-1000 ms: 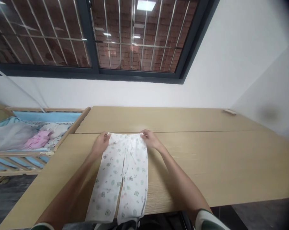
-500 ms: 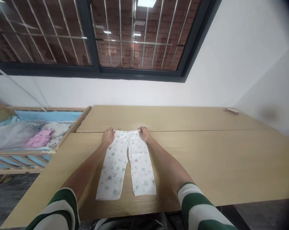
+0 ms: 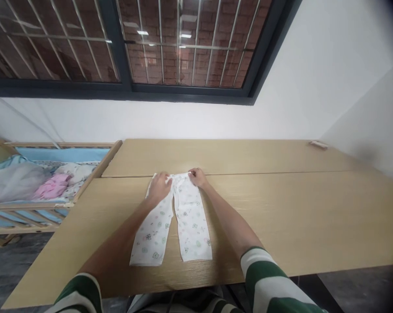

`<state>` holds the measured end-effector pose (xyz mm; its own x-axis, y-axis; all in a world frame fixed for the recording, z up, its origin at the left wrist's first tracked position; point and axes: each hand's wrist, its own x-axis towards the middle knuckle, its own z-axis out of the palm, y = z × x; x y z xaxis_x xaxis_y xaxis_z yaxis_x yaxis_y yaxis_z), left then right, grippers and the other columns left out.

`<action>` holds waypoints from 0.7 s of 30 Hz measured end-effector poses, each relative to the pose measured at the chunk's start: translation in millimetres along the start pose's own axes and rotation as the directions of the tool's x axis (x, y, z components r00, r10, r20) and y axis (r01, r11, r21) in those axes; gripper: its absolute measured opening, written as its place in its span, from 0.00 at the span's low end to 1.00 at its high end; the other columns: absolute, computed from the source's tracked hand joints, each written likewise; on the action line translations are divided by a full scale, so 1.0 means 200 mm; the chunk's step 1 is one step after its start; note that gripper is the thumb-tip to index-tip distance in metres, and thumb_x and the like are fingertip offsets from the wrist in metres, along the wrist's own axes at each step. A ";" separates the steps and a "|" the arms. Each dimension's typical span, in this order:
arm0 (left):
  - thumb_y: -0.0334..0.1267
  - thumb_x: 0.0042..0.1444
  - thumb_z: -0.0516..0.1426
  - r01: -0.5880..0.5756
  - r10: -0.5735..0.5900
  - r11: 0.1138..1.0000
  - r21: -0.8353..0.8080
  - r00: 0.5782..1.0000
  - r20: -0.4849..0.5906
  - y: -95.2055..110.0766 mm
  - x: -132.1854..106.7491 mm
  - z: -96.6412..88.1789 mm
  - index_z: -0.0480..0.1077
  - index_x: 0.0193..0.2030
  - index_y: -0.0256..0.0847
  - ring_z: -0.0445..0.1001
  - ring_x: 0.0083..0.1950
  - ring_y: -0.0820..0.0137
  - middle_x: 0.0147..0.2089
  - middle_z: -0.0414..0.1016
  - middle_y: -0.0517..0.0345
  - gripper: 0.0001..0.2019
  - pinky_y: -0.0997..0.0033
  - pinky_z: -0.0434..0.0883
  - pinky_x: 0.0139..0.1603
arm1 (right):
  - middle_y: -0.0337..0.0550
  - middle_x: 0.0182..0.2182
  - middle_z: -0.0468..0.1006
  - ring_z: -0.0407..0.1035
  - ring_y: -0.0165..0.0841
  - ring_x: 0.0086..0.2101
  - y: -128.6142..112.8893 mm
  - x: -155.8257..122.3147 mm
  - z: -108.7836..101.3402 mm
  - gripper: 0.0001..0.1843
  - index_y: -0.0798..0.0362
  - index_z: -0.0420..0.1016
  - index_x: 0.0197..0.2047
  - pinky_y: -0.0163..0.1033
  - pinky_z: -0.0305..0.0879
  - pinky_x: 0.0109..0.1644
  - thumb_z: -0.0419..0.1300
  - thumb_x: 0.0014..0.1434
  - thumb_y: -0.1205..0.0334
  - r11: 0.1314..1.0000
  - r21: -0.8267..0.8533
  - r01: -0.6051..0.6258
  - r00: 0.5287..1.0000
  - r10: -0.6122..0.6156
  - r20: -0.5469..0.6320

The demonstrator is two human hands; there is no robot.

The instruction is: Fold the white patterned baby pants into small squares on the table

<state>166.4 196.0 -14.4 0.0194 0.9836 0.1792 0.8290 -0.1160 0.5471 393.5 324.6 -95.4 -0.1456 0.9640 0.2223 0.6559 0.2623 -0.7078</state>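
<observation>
A pair of small white pants point(image 3: 194, 221) with a scattered print of little animals and green shapes lies flat on the wooden table, waistband away from me and legs towards me. My left hand point(image 3: 160, 189) rests over the left part of the waistband, its fingers bent and slightly apart, hiding some of the cloth beneath. At the waistband's right corner, my right hand point(image 3: 198, 177) pinches the fabric between thumb and fingers.
The pale wooden table point(image 3: 281, 213) reaches far to the right, with a seam across it. On the left stands a wooden crib point(image 3: 108, 158) with blue lining, bedding and a pink cloth point(image 3: 53, 186). A small pale object point(image 3: 318, 144) lies at the back right. Behind is a barred window point(image 3: 190, 48).
My left hand has left the waistband's left corner and shifted right, towards its middle. My right hand stays at the right corner. The pants lie much as before.
</observation>
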 end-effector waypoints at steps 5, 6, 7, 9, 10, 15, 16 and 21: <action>0.56 0.64 0.53 -0.174 0.200 0.979 -0.104 0.911 0.361 0.35 -0.42 0.06 0.70 0.32 0.46 0.77 0.32 0.62 0.29 0.77 0.57 0.18 0.65 0.67 0.32 | 0.41 0.29 0.76 0.69 0.32 0.32 0.01 0.01 -0.01 0.09 0.58 0.80 0.39 0.34 0.65 0.39 0.61 0.58 0.64 0.996 0.081 -0.041 0.999 0.038 0.030; 0.59 0.63 0.53 -0.206 0.222 0.975 -0.085 0.872 0.437 0.40 -0.51 0.09 0.70 0.31 0.45 0.77 0.32 0.60 0.28 0.77 0.55 0.20 0.63 0.67 0.32 | 0.41 0.29 0.76 0.69 0.31 0.31 0.02 0.02 -0.01 0.09 0.58 0.80 0.39 0.33 0.65 0.38 0.61 0.58 0.64 0.994 0.098 -0.049 0.998 0.046 0.033; 0.62 0.62 0.52 -0.242 0.238 0.968 -0.058 0.832 0.501 0.45 -0.58 0.11 0.71 0.30 0.45 0.78 0.33 0.57 0.29 0.78 0.51 0.23 0.60 0.67 0.34 | 0.41 0.28 0.76 0.69 0.30 0.30 0.02 0.01 -0.01 0.09 0.58 0.80 0.39 0.33 0.64 0.37 0.61 0.58 0.63 0.992 0.115 -0.057 0.998 0.053 0.036; 0.66 0.59 0.51 -0.302 0.238 0.953 0.013 0.777 0.583 0.51 -0.70 0.17 0.74 0.31 0.43 0.79 0.37 0.49 0.32 0.79 0.43 0.27 0.53 0.69 0.37 | 0.40 0.28 0.76 0.68 0.29 0.29 0.03 0.01 0.00 0.09 0.57 0.80 0.40 0.32 0.64 0.35 0.61 0.58 0.63 0.987 0.146 -0.070 0.997 0.065 0.039; 0.66 0.59 0.51 -0.320 0.230 0.947 0.042 0.760 0.607 0.53 -0.74 0.20 0.75 0.32 0.43 0.79 0.39 0.46 0.34 0.80 0.40 0.28 0.50 0.69 0.40 | 0.39 0.28 0.76 0.68 0.29 0.29 0.03 0.01 0.00 0.09 0.57 0.79 0.40 0.32 0.64 0.35 0.61 0.58 0.63 0.984 0.161 -0.075 0.997 0.070 0.041; 0.53 0.60 0.52 -0.311 0.193 0.948 0.067 0.731 0.655 0.54 -0.82 0.29 0.79 0.43 0.40 0.79 0.45 0.46 0.42 0.80 0.35 0.21 0.49 0.71 0.44 | 0.35 0.25 0.72 0.65 0.27 0.26 0.02 -0.01 -0.01 0.11 0.57 0.78 0.41 0.31 0.64 0.33 0.61 0.56 0.62 0.965 0.239 -0.110 0.994 0.101 0.048; 0.50 0.60 0.52 -0.315 0.196 0.947 0.067 0.729 0.656 0.54 -0.82 0.28 0.79 0.44 0.39 0.79 0.45 0.47 0.42 0.80 0.35 0.20 0.50 0.71 0.44 | 0.35 0.24 0.71 0.65 0.27 0.25 0.01 -0.01 -0.01 0.12 0.58 0.78 0.42 0.32 0.64 0.32 0.61 0.55 0.62 0.960 0.256 -0.116 0.993 0.107 0.051; 0.39 0.59 0.51 -0.346 0.247 0.938 0.031 0.728 0.639 0.53 -0.82 0.21 0.79 0.39 0.36 0.79 0.41 0.52 0.38 0.81 0.40 0.16 0.57 0.70 0.42 | 0.32 0.21 0.67 0.63 0.28 0.24 -0.04 -0.04 -0.03 0.13 0.57 0.77 0.42 0.32 0.65 0.30 0.62 0.54 0.60 0.929 0.341 -0.146 0.989 0.133 0.061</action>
<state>274.5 27.7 -19.1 0.5767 0.7755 -0.2571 0.7881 -0.4451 0.4252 395.0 315.2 -87.4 -0.1019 0.9912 0.0845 0.3782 0.1171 -0.9183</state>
